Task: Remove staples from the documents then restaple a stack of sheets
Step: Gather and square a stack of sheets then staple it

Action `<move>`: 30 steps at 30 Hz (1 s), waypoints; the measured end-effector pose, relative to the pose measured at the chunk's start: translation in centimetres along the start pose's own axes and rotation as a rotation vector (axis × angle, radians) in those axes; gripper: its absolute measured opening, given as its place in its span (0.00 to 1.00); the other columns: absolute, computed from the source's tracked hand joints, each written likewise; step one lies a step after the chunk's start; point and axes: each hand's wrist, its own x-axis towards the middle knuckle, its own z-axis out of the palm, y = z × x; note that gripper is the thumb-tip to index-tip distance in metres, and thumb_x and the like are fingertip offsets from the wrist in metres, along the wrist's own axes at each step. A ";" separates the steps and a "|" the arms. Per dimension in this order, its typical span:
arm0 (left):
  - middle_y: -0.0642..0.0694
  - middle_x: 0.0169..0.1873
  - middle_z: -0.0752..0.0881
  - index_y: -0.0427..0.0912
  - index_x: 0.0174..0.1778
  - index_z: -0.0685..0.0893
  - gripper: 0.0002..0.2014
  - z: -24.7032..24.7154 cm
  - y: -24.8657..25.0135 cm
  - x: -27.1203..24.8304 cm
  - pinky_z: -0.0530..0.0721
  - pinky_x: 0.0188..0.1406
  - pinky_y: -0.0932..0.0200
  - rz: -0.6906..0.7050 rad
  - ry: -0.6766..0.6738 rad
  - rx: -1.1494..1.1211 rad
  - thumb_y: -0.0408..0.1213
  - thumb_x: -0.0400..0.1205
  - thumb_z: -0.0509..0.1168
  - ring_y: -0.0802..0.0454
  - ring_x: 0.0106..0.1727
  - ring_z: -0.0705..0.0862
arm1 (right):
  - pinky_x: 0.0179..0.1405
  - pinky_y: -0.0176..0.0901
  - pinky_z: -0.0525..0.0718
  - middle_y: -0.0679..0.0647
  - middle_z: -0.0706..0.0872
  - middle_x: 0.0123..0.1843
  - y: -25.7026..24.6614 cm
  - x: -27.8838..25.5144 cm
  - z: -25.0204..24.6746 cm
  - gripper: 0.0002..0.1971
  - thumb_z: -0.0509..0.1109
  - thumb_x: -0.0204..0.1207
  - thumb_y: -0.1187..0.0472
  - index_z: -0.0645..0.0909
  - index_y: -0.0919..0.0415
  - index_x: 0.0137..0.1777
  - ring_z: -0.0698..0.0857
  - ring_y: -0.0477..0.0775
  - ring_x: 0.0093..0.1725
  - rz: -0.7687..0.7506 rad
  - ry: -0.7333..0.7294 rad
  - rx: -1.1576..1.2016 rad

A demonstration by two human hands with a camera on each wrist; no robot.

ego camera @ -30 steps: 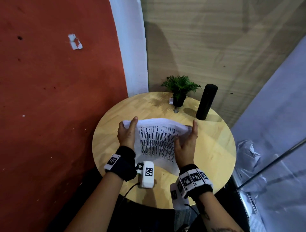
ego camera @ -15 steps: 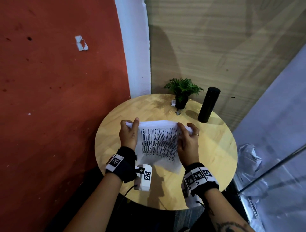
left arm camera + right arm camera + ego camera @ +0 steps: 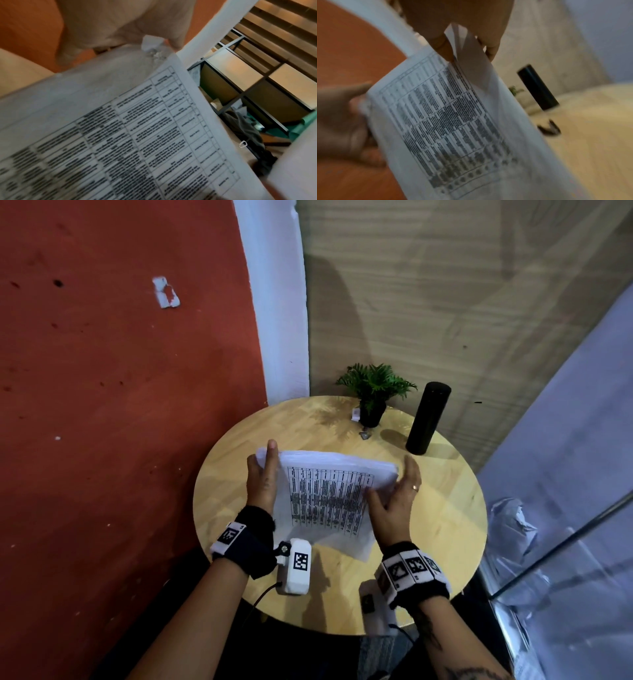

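While both hands hold the stack of printed sheets (image 3: 325, 494) above the round table (image 3: 445, 518), nearer the person than the black bottle (image 3: 428, 419), the left hand (image 3: 262, 484) grips its left edge; the right hand (image 3: 394, 501) pinches the right corner; squaring seemingly, restapling still ahead; no stapler visible.

No wording can be read anywhere. The white printed top sheet of the paper stack (image 3: 325, 498), held over the round wooden table (image 3: 445, 525), bears a ruled table of dark print, its rows and columns plain in both wrist views (image 3: 137, 135) (image 3: 445, 121), but the characters are too blurred to make out. The black-and-white square marker patterns on the black wristbands (image 3: 411, 568) and on the white wrist camera housing (image 3: 300, 562) carry no letters or numerals.
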 end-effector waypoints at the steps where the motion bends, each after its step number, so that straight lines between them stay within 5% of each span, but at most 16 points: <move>1: 0.46 0.62 0.77 0.43 0.66 0.71 0.42 -0.4 -0.4 -0.2 0.73 0.64 0.53 -0.013 -0.050 -0.030 0.72 0.67 0.62 0.49 0.64 0.76 | 0.70 0.36 0.68 0.58 0.67 0.71 0.7 -0.4 0.1 0.34 0.66 0.65 0.68 0.64 0.62 0.74 0.71 0.49 0.66 0.170 -0.001 0.171; 3: 0.42 0.62 0.83 0.39 0.67 0.74 0.47 -1.2 -1.6 -0.5 0.81 0.62 0.53 -0.014 -0.160 -0.076 0.69 0.61 0.73 0.50 0.61 0.83 | 0.58 0.47 0.75 0.56 0.79 0.58 2.0 -1.1 0.4 0.20 0.65 0.70 0.69 0.73 0.55 0.62 0.77 0.53 0.55 0.461 -0.027 0.391; 6: 0.40 0.55 0.86 0.38 0.63 0.77 0.31 -2.4 -3.9 -0.9 0.83 0.52 0.62 0.031 -0.229 0.092 0.41 0.66 0.80 0.57 0.48 0.86 | 0.48 0.43 0.74 0.51 0.79 0.45 2.6 -1.5 0.9 0.15 0.57 0.79 0.76 0.74 0.54 0.49 0.76 0.51 0.46 0.562 -0.028 0.401; 9: 0.44 0.47 0.84 0.43 0.59 0.78 0.27 -3.2 -5.3 -0.6 0.78 0.52 0.55 0.090 -0.185 0.210 0.50 0.67 0.72 0.55 0.44 0.83 | 0.41 0.37 0.70 0.48 0.73 0.37 2.5 -1.2 1.5 0.15 0.58 0.80 0.74 0.68 0.53 0.41 0.71 0.46 0.38 0.519 0.008 0.370; 13: 0.44 0.50 0.85 0.35 0.65 0.76 0.23 -3.4 -5.6 -0.4 0.81 0.47 0.64 0.126 -0.182 0.248 0.38 0.76 0.71 0.72 0.40 0.83 | 0.51 0.47 0.72 0.48 0.74 0.41 3.0 -1.3 2.0 0.11 0.59 0.81 0.73 0.71 0.53 0.49 0.74 0.49 0.44 0.497 -0.006 0.297; 17: 0.46 0.52 0.83 0.36 0.69 0.72 0.24 -3.9 -7.5 -0.6 0.80 0.43 0.71 0.073 -0.184 0.277 0.36 0.78 0.69 0.78 0.39 0.82 | 0.57 0.53 0.73 0.56 0.73 0.52 4.1 -2.3 2.3 0.14 0.56 0.80 0.75 0.66 0.70 0.65 0.72 0.54 0.54 0.590 -0.094 0.207; 18: 0.45 0.54 0.83 0.35 0.70 0.71 0.25 -3.9 -8.2 -0.6 0.80 0.44 0.71 0.052 -0.201 0.304 0.34 0.79 0.69 0.77 0.42 0.83 | 0.52 0.50 0.72 0.57 0.73 0.52 4.4 -2.6 2.4 0.10 0.56 0.80 0.75 0.67 0.68 0.60 0.72 0.55 0.53 0.602 -0.109 0.170; 21: 0.36 0.59 0.84 0.31 0.71 0.71 0.24 -3.9 -9.2 -0.8 0.79 0.51 0.55 -0.003 -0.207 0.348 0.34 0.80 0.68 0.44 0.57 0.86 | 0.44 0.44 0.67 0.63 0.74 0.52 5.9 -3.0 2.9 0.07 0.58 0.79 0.75 0.67 0.70 0.55 0.71 0.55 0.51 0.674 -0.165 0.086; 24: 0.30 0.61 0.83 0.32 0.72 0.72 0.33 -4.0 -10.6 -0.4 0.82 0.54 0.41 -0.038 -0.175 0.368 0.47 0.74 0.68 0.37 0.57 0.85 | 0.49 0.48 0.71 0.71 0.78 0.58 7.6 -3.4 3.1 0.15 0.61 0.77 0.75 0.69 0.75 0.63 0.74 0.56 0.52 0.756 -0.222 0.026; 26: 0.32 0.62 0.83 0.32 0.70 0.74 0.32 -3.9 -10.9 -0.3 0.79 0.59 0.34 -0.064 -0.166 0.363 0.44 0.73 0.72 0.34 0.61 0.83 | 0.55 0.55 0.76 0.70 0.80 0.60 8.2 -3.4 3.1 0.17 0.64 0.76 0.73 0.70 0.73 0.64 0.78 0.61 0.54 0.780 -0.229 0.001; 30: 0.34 0.60 0.85 0.31 0.64 0.80 0.21 -4.2 -12.0 -0.1 0.79 0.58 0.53 -0.208 -0.212 0.333 0.34 0.77 0.73 0.40 0.62 0.83 | 0.58 0.60 0.76 0.70 0.82 0.59 9.2 -3.4 3.4 0.16 0.64 0.78 0.71 0.73 0.72 0.65 0.79 0.68 0.60 0.768 -0.218 -0.063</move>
